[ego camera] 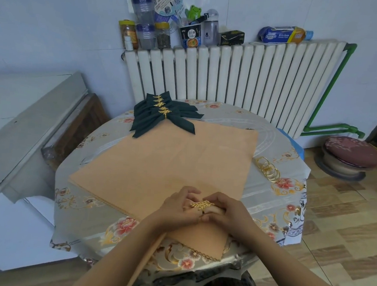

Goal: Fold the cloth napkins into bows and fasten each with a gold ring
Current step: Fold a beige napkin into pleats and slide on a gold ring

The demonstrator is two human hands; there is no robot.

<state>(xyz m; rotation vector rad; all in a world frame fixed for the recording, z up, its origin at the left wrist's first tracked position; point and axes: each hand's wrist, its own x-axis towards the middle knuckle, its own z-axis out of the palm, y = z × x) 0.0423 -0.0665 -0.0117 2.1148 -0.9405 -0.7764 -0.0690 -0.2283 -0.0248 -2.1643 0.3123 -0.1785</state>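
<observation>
Low in the frame's centre, both hands meet: the left hand (179,207) and right hand (224,209) each grip the gold ring (201,206) on gathered orange napkin (199,233) over the desk (275,193).

light: soft, even, cool daylight | shadows: faint, under hands (203,211) | glare: slight sheen on tablecloth (274,207) | focus: mildly soft overall | distortion: wide-angle bending of radiator (243,79) and edges

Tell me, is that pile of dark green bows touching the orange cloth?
Touching: the head view shows the green bows lying with their lower tips on the far corner of the orange cloth.
</observation>
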